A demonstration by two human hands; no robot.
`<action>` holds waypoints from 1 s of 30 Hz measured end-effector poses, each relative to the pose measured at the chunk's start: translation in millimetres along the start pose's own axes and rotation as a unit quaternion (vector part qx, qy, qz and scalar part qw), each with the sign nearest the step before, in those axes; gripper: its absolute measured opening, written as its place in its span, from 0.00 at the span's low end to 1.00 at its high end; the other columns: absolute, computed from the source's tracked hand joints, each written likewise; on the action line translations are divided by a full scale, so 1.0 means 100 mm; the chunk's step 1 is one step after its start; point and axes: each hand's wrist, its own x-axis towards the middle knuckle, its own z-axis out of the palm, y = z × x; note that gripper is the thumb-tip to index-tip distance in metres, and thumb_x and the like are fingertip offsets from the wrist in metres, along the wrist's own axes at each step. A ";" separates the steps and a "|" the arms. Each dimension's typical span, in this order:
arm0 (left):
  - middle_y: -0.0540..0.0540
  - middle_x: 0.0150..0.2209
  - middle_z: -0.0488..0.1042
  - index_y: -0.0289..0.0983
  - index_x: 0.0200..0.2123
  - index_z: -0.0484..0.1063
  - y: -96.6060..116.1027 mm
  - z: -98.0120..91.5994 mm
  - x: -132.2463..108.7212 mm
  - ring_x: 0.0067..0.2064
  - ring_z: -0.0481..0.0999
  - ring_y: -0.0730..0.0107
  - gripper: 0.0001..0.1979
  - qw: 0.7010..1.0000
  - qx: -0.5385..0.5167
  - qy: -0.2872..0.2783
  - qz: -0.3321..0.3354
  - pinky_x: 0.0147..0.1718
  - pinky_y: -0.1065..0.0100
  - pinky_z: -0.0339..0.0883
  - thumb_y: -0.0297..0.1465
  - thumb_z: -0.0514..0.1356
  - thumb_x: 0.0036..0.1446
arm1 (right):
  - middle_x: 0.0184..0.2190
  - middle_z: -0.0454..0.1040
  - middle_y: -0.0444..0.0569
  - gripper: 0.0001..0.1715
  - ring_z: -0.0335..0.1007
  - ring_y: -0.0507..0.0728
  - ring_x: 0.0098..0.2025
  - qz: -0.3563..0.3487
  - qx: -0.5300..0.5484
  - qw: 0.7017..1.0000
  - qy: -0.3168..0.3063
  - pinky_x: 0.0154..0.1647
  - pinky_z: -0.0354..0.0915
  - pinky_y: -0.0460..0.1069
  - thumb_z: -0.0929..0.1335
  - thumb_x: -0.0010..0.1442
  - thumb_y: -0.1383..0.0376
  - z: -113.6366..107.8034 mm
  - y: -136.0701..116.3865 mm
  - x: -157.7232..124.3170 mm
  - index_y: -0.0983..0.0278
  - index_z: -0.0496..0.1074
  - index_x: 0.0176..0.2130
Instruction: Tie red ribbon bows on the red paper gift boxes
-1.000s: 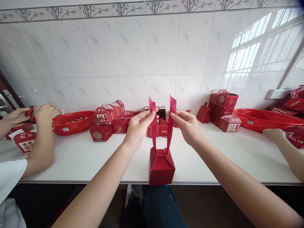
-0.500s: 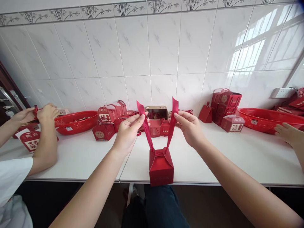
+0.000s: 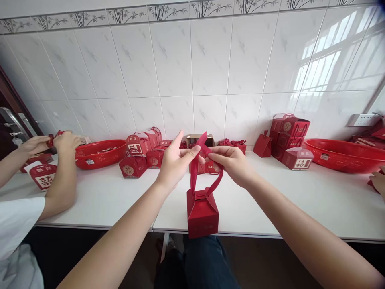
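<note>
A small red gift box [image 3: 203, 218] stands at the table's front edge, its top flaps folded together. A red ribbon [image 3: 194, 172] comes up from both sides of its top, and the two ends cross between my hands. My left hand [image 3: 177, 160] pinches the ribbon between thumb and fingers at the crossing, with the index finger pointing up. My right hand [image 3: 228, 160] pinches the other end just to the right, close to the left fingertips. Whether a knot has formed at the crossing cannot be made out.
Red gift boxes [image 3: 132, 166] cluster behind on the left, and more boxes [image 3: 290, 132] are stacked at the right. Red plastic baskets [image 3: 100, 162] stand on both sides. A co-worker's hands [image 3: 64, 142] handle ribbon at the left; another person's hand [image 3: 378, 180] shows at the right edge.
My hands have come together from holding the ribbon ends apart and upright; the ends now cross above the box. The hand at the far right has moved toward the frame's edge.
</note>
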 end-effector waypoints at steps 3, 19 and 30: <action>0.49 0.26 0.78 0.32 0.67 0.30 0.03 0.01 -0.03 0.34 0.79 0.65 0.51 0.999 0.042 -0.011 -0.011 0.44 0.60 0.69 0.38 0.64 0.54 | 0.23 0.72 0.44 0.07 0.57 0.46 0.20 0.004 0.036 0.998 -0.045 0.24 0.56 0.46 0.69 0.53 0.64 0.05 0.00 -0.01 0.66 0.75 0.33; 0.52 0.26 0.71 0.33 0.52 0.61 -0.13 -0.18 -0.05 0.30 0.73 0.70 0.24 0.982 -0.118 -0.090 -0.119 0.37 0.64 0.65 0.26 0.60 0.51 | 0.32 0.74 0.48 0.11 0.70 0.54 0.37 -0.215 -0.235 0.936 -0.150 0.38 0.67 0.50 0.61 0.64 0.63 -0.08 0.15 -0.04 0.63 0.72 0.35; 0.47 0.33 0.74 0.37 0.62 0.53 -0.19 -0.15 -0.22 0.36 0.73 0.68 0.30 0.989 0.113 -0.078 0.050 0.40 0.65 0.66 0.34 0.57 0.58 | 0.39 0.77 0.50 0.10 0.71 0.58 0.44 -0.332 -0.413 0.848 0.027 0.49 0.59 0.56 0.64 0.61 0.65 -0.02 0.27 -0.13 0.60 0.75 0.37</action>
